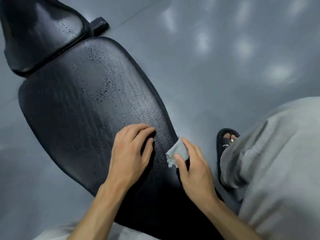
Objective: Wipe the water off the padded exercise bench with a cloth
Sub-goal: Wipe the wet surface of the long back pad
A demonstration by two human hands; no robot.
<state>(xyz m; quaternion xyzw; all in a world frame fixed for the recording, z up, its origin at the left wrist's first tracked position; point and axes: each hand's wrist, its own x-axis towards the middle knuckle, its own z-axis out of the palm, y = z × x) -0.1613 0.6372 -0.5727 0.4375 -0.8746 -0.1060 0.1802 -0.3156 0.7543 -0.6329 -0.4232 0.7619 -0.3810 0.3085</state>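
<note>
The black padded bench (78, 104) stretches from the lower middle to the upper left, with a second, smaller pad (39, 33) beyond it. Water droplets (102, 96) bead over the far middle and right part of the long pad and on the smaller pad. My left hand (131, 151) rests on the pad near its right edge, fingers loosely bent. My right hand (195, 168) grips a small grey-green cloth (178, 151) at the pad's right edge, thumb pressed on the cloth.
Grey glossy floor (225, 58) surrounds the bench. My right leg in grey trousers (277, 153) and a black slipper (225, 144) stand just right of the bench. A black bench foot (99, 25) pokes out near the gap between the pads.
</note>
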